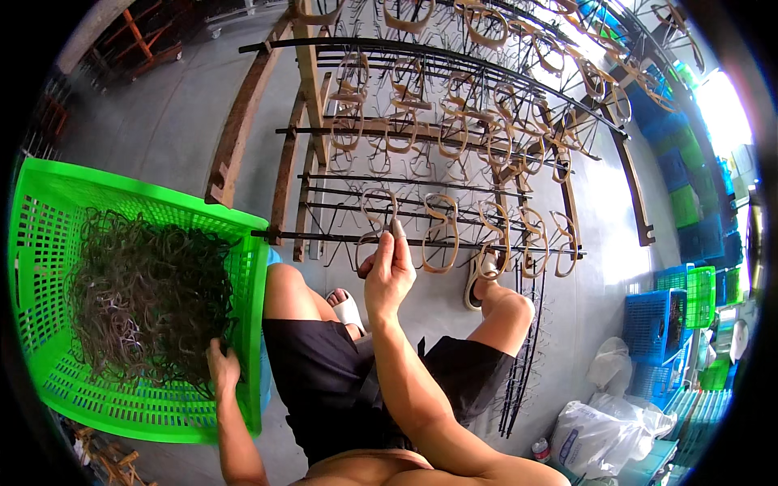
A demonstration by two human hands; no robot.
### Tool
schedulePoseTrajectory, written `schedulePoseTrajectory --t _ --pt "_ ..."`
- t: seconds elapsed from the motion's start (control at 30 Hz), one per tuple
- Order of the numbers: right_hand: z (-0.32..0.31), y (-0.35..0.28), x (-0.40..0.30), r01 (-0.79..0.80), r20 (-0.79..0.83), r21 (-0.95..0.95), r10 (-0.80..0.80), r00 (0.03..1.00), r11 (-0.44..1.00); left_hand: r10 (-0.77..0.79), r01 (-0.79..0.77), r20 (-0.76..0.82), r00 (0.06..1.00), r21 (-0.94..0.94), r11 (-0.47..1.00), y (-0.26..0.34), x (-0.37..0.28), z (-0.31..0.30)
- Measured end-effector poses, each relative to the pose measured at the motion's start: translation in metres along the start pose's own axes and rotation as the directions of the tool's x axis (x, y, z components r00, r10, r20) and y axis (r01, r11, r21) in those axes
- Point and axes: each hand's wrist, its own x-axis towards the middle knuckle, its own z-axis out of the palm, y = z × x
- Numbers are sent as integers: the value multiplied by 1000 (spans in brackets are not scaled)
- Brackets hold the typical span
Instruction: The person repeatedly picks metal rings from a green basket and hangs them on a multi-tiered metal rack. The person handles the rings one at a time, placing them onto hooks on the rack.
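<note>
My right hand [391, 267] holds an eyeglass frame front [378, 209] by its edge, between thumb and fingers, at the nearest black rod [462, 245] of a rack. Several amber-brown eyeglass fronts [440, 234] hang along that rod to the right of the hand. My left hand [223, 364] reaches into a green plastic basket [152, 425] at the left. It touches the right edge of a heap of dark eyeglass fronts [146, 297]; its fingertips are partly hidden, so I cannot tell whether they grip one.
The rack has wooden posts [243, 121] and more rods [425, 130] carrying eyeglass fronts. Loose rods with wire hooks [523, 364] lean beside my knee. Blue crates [656, 322], white plastic bags [602, 431] and a small bottle [540, 449] stand at the right.
</note>
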Motion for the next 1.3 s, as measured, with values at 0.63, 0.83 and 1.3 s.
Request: schedulePoseTrajectory --t 0.63,0.83,1.3 --pt "-23 -8 6 -34 140 -56 42 989 998 80 -28 121 989 -384 923 -31 9 12" --pt "-6 -40 -62 594 333 -503 -494 803 627 160 -216 -145 976 -672 708 1 -19 -7" --pt "38 23 -130 -394 737 -17 278 616 919 678 -726 -278 681 -378 574 109 -57 -36"
